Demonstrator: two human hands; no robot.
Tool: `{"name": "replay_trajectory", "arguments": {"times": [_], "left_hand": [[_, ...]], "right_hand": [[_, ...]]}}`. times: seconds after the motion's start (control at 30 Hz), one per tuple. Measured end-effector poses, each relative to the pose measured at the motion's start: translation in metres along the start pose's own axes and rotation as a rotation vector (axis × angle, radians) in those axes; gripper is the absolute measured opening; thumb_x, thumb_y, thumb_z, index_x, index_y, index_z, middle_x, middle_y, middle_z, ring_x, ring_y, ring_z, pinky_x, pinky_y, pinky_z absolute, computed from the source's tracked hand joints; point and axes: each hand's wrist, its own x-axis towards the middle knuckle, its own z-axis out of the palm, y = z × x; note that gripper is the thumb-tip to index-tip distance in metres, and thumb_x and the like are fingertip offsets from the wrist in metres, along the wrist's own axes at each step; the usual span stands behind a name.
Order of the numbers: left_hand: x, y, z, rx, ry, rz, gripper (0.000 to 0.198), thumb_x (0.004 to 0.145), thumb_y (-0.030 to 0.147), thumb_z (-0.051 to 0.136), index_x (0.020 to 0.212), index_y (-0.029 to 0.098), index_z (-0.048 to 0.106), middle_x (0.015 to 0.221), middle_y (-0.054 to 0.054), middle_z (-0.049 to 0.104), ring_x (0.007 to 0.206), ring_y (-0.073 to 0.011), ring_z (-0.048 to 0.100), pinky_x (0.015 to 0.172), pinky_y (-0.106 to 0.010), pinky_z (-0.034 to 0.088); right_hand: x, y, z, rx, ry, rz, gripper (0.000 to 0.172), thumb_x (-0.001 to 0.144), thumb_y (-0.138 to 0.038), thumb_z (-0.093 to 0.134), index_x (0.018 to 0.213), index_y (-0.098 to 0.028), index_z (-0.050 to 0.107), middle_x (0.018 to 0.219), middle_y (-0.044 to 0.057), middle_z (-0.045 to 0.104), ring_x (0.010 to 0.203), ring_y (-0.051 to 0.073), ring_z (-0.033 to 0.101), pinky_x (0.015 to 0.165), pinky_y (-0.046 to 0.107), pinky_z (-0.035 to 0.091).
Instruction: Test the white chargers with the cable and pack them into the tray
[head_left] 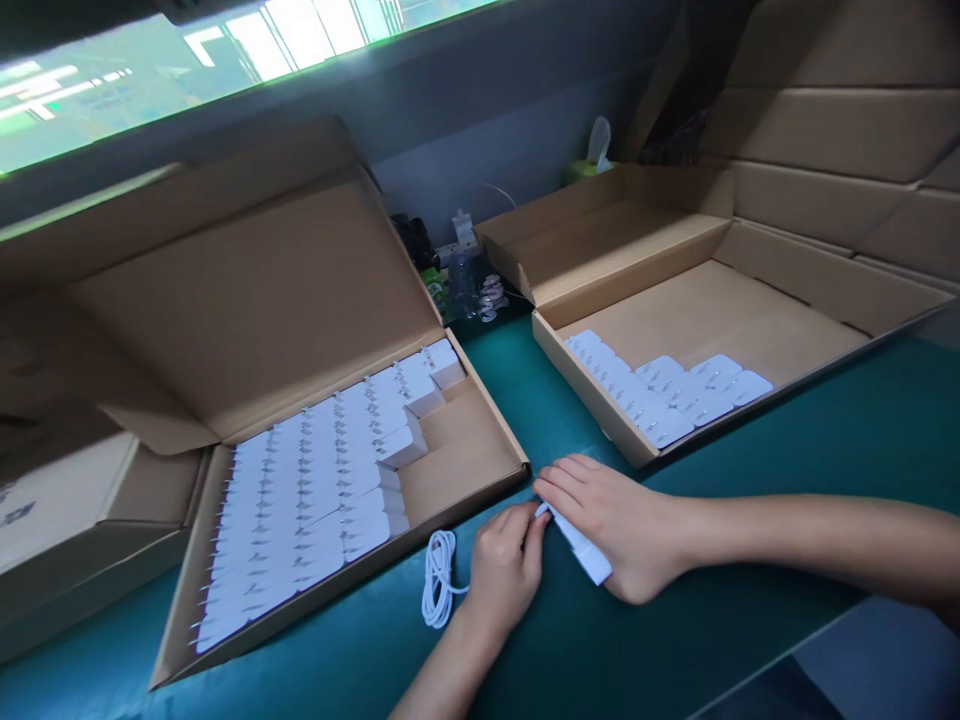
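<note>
My left hand (501,568) is closed, its thumb and index finger pinching the end of a white cable at one end of a white power adapter. The cable's coiled loops (438,582) lie on the table just left of that hand. My right hand (619,525) wraps over the adapter (590,558) from above, hiding much of it. The left cardboard box (472,440) holds rows of white adapters (322,490) with metal prongs facing up. Fewer adapters (675,390) sit in the near-left part of the right cardboard box (780,310).
Both boxes have raised lids, the left lid (277,290) standing tall. A closed carton (60,500) is at the far left. Stacked cardboard (832,130) rises at the back right. Clear plastic items (469,285) and a tissue box (585,168) stand behind. The table (825,430) is green.
</note>
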Motion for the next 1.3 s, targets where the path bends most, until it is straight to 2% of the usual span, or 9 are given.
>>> {"name": "replay_trajectory", "arguments": {"times": [0.4,0.53,0.7,0.97,1.3], "left_hand": [[0.001,-0.005,-0.001,-0.018,-0.065,-0.020,0.015,0.089,0.020,0.043,0.085,0.017,0.057,0.078,-0.005,0.065,0.072,-0.0167,0.062,0.066,-0.027,0.049],[-0.004,-0.010,-0.010,0.008,-0.080,0.013,0.014,0.088,0.020,0.044,0.082,0.017,0.057,0.073,-0.004,0.064,0.066,-0.0164,0.061,0.061,-0.026,0.048],[-0.018,-0.010,-0.021,-0.046,-0.089,-0.028,0.010,0.087,0.017,0.046,0.086,0.018,0.057,0.074,-0.003,0.065,0.067,-0.0151,0.062,0.060,-0.024,0.048],[-0.024,0.002,-0.005,-0.042,-0.107,0.021,0.011,0.086,0.017,0.046,0.090,0.018,0.056,0.076,-0.005,0.066,0.070,-0.0173,0.063,0.061,-0.026,0.050],[-0.017,0.005,-0.002,-0.005,-0.160,0.043,0.012,0.087,0.016,0.043,0.091,0.019,0.054,0.077,-0.004,0.065,0.068,-0.0179,0.062,0.061,-0.029,0.049]], "right_hand": [[-0.001,-0.001,0.000,0.001,-0.042,0.025,0.072,0.046,-0.024,0.054,0.113,-0.001,0.044,0.106,0.019,0.044,0.095,0.030,0.038,0.086,0.045,0.031],[0.000,-0.001,-0.002,-0.012,-0.056,0.044,0.071,0.046,-0.025,0.055,0.113,-0.003,0.044,0.103,0.016,0.045,0.091,0.028,0.039,0.083,0.043,0.033],[0.000,0.000,-0.002,-0.013,-0.041,0.031,0.074,0.046,-0.026,0.055,0.114,-0.002,0.042,0.104,0.018,0.045,0.092,0.029,0.039,0.084,0.043,0.032],[0.000,0.001,-0.002,0.012,-0.015,0.029,0.073,0.046,-0.025,0.054,0.115,-0.003,0.041,0.105,0.018,0.045,0.094,0.029,0.039,0.082,0.043,0.031],[-0.001,-0.001,-0.002,0.008,-0.011,0.030,0.070,0.048,-0.024,0.053,0.114,-0.001,0.043,0.106,0.019,0.046,0.095,0.030,0.040,0.083,0.044,0.032]]}}
